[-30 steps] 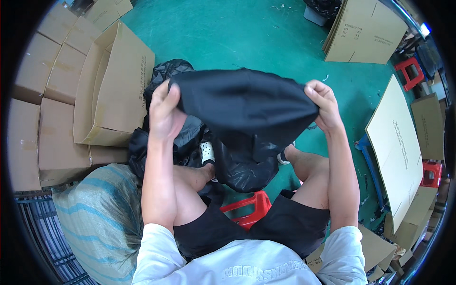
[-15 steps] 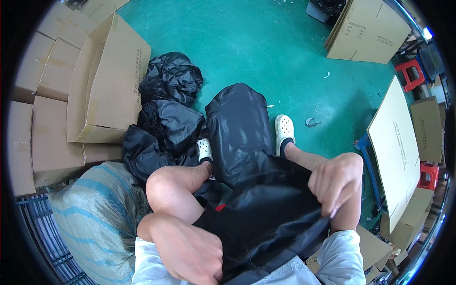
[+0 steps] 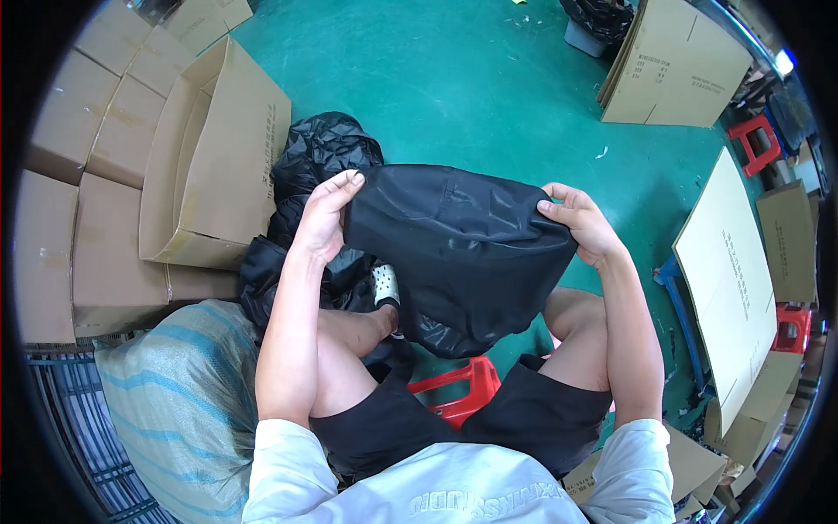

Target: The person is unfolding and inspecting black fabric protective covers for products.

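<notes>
Stretched between my two hands is a piece of shiny black fabric (image 3: 458, 253), like a cover or bag, and it hangs down in front of my knees. My left hand (image 3: 326, 217) pinches its upper left corner between thumb and fingers. At the upper right corner, my right hand (image 3: 580, 223) grips the edge the same way. The fabric's top edge runs nearly straight from one hand to the other, with a seam near the middle. Behind and left of it lie crumpled black fabric pieces (image 3: 327, 144) on the floor, partly hidden by my left arm.
An open cardboard box (image 3: 236, 148) stands at the left beside stacked cartons (image 3: 113, 253). A striped woven sack (image 3: 179, 393) bulges by my left thigh. Between my legs shows a red stool (image 3: 471, 393). Flat cardboard (image 3: 729, 279) leans on a blue frame at the right.
Both hands have risen from my lap and reached forward, carrying the black fabric away from my body. It now hangs spread between them, and the red stool has come into sight.
</notes>
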`<action>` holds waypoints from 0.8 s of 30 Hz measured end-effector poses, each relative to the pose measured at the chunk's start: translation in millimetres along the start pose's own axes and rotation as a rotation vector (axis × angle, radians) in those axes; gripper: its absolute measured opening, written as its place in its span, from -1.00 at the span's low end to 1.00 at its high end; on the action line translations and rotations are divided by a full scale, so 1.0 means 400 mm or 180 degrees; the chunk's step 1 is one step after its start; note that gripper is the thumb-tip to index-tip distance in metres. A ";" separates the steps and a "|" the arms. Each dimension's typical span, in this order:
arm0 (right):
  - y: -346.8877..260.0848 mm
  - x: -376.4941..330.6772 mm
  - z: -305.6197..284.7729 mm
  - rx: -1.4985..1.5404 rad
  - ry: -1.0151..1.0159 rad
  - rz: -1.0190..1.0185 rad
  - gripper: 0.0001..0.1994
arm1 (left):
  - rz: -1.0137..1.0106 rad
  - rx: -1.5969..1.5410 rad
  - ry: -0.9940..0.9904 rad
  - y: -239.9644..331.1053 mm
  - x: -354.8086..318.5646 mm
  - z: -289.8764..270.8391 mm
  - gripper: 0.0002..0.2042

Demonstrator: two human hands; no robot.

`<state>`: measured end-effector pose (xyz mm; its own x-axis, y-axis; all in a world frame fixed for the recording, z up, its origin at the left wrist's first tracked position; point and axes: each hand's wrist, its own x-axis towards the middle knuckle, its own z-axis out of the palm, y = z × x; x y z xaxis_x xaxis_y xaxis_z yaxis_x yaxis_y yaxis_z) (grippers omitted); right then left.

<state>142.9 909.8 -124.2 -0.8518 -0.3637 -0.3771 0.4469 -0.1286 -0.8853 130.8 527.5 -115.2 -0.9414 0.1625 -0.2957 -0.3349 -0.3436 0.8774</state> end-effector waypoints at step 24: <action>0.006 0.022 0.046 -0.1504 0.1001 -0.1557 -0.90 | 0.1744 0.1262 0.0895 -0.024 0.004 0.040 -0.91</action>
<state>141.6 889.5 -124.4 -0.9928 -0.0767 0.0924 -0.1077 0.2279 -0.9677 133.3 546.0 -118.1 -0.9623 -0.1985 0.1859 0.1771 0.0617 0.9823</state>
